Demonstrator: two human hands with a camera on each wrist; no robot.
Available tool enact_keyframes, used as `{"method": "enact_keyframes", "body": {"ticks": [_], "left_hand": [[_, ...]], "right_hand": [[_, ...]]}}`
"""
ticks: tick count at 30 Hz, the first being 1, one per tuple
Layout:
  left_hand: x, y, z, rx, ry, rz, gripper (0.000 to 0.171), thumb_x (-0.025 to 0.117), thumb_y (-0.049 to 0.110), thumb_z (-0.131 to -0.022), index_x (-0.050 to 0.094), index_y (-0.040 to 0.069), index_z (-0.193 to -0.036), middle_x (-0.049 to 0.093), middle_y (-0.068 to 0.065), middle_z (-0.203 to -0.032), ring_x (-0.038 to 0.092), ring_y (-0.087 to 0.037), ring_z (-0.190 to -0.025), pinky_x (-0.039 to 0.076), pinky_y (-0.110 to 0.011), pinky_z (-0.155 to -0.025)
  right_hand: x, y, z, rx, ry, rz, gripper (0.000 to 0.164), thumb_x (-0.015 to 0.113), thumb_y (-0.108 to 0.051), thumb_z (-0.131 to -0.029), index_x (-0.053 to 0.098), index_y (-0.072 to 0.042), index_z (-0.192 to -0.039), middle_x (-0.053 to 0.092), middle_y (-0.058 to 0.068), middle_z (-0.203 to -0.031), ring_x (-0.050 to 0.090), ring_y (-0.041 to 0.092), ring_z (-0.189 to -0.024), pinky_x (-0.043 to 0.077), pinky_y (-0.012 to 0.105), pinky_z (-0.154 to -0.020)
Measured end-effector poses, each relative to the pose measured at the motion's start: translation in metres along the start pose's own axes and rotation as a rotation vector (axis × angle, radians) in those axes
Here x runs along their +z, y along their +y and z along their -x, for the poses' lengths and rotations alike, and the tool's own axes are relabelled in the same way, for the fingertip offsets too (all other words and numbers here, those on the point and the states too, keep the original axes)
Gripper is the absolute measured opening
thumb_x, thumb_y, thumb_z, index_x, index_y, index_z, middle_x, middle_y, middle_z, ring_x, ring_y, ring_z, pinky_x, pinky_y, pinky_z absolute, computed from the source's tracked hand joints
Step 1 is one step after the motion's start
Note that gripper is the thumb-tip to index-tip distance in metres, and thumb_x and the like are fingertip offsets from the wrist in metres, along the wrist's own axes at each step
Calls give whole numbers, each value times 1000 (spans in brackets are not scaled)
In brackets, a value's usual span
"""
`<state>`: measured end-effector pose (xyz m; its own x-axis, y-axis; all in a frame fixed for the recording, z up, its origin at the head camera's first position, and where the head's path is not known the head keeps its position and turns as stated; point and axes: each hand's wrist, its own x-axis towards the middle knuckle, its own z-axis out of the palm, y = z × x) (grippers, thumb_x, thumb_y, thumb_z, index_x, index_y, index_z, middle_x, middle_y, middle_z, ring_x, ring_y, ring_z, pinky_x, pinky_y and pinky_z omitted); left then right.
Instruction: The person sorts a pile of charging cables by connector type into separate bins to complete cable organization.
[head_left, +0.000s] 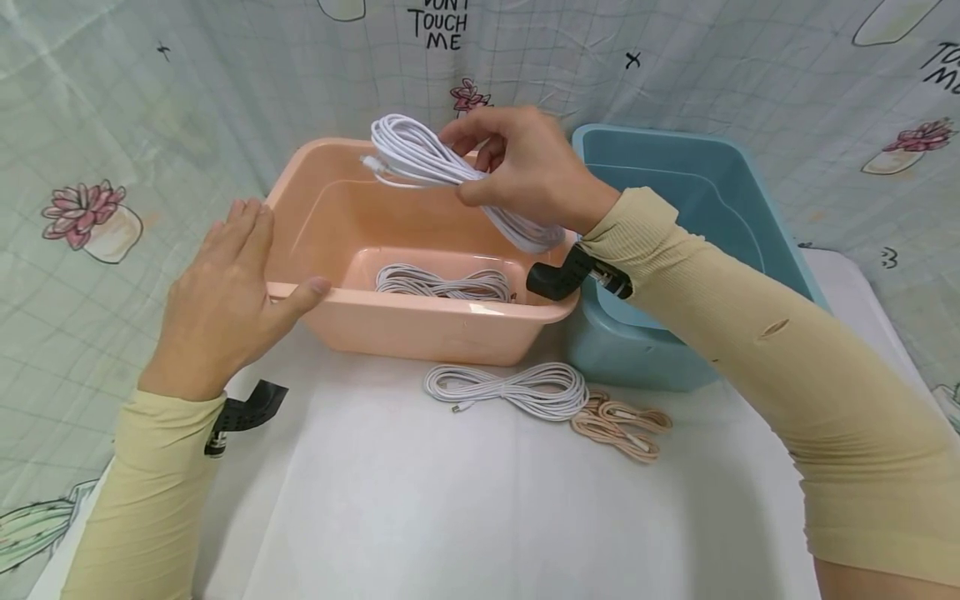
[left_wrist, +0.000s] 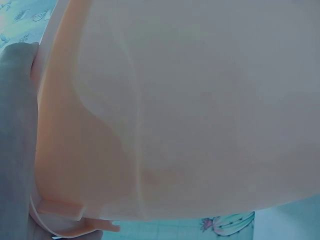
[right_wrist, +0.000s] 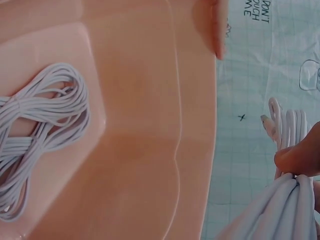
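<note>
My right hand (head_left: 528, 162) pinches a coiled white cable (head_left: 416, 150) between thumb and fingers, above the peach plastic bin (head_left: 420, 325). A small connector end sticks out on the bundle's left side. In the right wrist view the thumb presses across the strands of the held cable (right_wrist: 285, 200). Another white cable bundle (head_left: 442, 283) lies on the bin's floor; the right wrist view shows its looped end (right_wrist: 55, 110). My left hand (head_left: 225, 287) rests on the bin's left rim with fingers straight and the thumb stretched over the front rim.
A blue bin (head_left: 637, 354) stands right beside the peach one, partly behind my right forearm. On the white table (head_left: 420, 500), in front of the bins, lie a white cable bundle (head_left: 510, 390) and a tan cable bundle (head_left: 622, 425), overlapping slightly. A printed curtain (head_left: 300, 75) hangs behind.
</note>
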<state>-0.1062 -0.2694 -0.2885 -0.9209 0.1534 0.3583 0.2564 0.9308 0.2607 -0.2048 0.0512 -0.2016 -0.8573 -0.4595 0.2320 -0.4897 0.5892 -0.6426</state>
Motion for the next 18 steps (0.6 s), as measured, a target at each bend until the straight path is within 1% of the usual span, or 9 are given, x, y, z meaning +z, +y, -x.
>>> {"method": "enact_keyframes", "body": {"ticks": [4,8,10,15,18], "left_hand": [[0,0,0,1,3,-2,104,53,75,-92,30,1,-162,32,-23,-168,29,-41,-159,29,-65,-125],[1,0,1,-5,7,-10,103,53,75,-92,30,2,-162,33,-22,-168,30,-43,-157,32,-73,-118],[1,0,1,-7,8,-10,103,54,74,-92,31,2,-162,33,-22,-168,31,-44,-157,33,-75,-116],[0,0,0,-6,9,-6,103,55,74,-92,32,1,-161,34,-23,-167,31,-43,-157,33,-74,-116],[0,0,0,-8,8,-14,103,55,74,-92,32,1,-161,34,-23,-167,31,-44,-157,34,-77,-114]], "right_hand": [[4,2,-5,10,-26,-3,49,78,-8,-82,72,-17,-130,71,4,-117,60,13,-91,50,21,-81],[9,4,-10,17,-51,-5,50,77,-7,-81,72,-16,-130,70,4,-118,61,13,-92,50,21,-82],[12,6,-12,26,-60,-2,50,77,-8,-81,72,-17,-129,70,3,-116,61,12,-92,50,22,-82],[16,9,-14,40,-76,-3,50,78,-8,-80,72,-18,-129,70,2,-116,62,12,-93,50,22,-82],[19,10,-15,44,-89,-19,51,78,-7,-81,72,-18,-130,70,2,-117,62,13,-94,51,23,-84]]}}
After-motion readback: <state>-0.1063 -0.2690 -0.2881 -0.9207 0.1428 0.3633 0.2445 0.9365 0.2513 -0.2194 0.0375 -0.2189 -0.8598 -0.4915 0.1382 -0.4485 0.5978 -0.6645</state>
